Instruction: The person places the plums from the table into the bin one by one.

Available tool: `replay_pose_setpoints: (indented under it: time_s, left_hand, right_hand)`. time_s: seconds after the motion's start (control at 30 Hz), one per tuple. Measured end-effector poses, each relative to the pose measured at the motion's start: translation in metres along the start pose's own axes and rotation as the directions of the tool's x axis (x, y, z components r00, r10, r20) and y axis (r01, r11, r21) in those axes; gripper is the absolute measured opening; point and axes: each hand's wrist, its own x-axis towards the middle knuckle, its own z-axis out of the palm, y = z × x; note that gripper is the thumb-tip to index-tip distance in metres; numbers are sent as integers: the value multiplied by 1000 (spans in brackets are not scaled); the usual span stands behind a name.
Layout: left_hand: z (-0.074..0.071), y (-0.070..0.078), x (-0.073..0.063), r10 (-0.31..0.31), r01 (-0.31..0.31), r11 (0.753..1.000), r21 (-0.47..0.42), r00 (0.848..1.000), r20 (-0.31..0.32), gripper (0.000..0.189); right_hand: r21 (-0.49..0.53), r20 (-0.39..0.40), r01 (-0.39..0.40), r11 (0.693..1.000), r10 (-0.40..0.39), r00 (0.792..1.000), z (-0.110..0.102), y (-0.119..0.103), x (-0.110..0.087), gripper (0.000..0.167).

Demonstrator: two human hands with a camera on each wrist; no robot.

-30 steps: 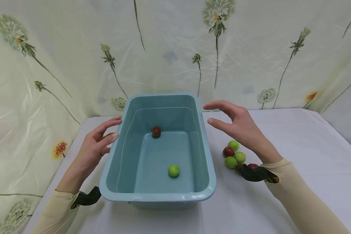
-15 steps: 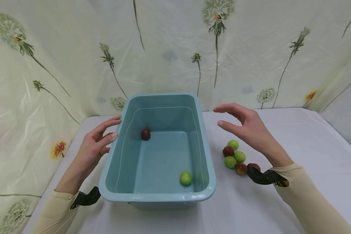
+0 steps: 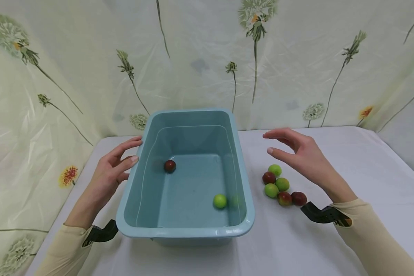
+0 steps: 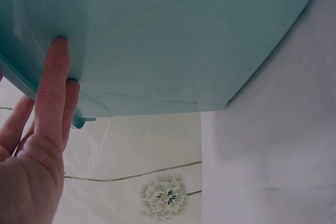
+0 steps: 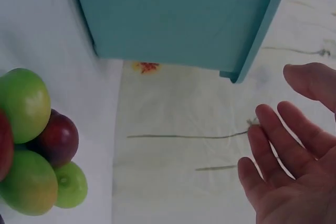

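A light blue plastic tub (image 3: 193,231) stands on the table in the head view. Inside it lie a dark red plum (image 3: 170,166) at the far left and a green plum-like fruit (image 3: 220,201) at the near right. My left hand (image 3: 111,170) touches the tub's left side at the rim; in the left wrist view its extended fingers (image 4: 52,87) rest on the outer wall. My right hand (image 3: 305,157) hovers right of the tub, apart from it, with thumb and fingers spread and nothing in them. Below this hand are loose green fruits (image 3: 271,190) and red plums (image 3: 284,199).
A white cloth covers the table (image 3: 358,168). Behind it hangs a pale curtain (image 3: 200,46) with a dandelion print. Each wrist wears a black band (image 3: 322,214) over a beige sleeve (image 3: 372,237).
My right hand has moved right and slightly nearer, away from the tub's rim. Inside the tub, the red plum has rolled left and nearer, the green fruit to the right. My left hand stays put.
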Motion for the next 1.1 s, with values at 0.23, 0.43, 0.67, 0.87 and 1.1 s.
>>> replay_pose_setpoints:
  time_s: [0.23,0.43,0.67,0.87,1.1]
  left_hand:
    - [0,-1,0,-4,4,1000,2,1000,-4,40]
    - [0,-1,0,-6,6,1000,3,1000,-7,40]
    - [-1,-1,0,-5,5,1000,5,1000,-6,40]
    - [-1,-1,1,-8,8,1000,8,1000,-8,40]
    - [-1,-1,1,-8,8,1000,6,1000,-6,40]
  right_hand:
    - [-23,3,-55,998,55,999,-2,9,-6,38]
    - [-44,15,-91,995,92,996,-3,17,-11,37]
    - [-74,25,-103,992,106,994,-4,28,-14,37]
    - [-110,38,-128,986,133,990,-5,39,-17,37]
    - [-95,68,-150,984,156,985,-4,52,-18,42]
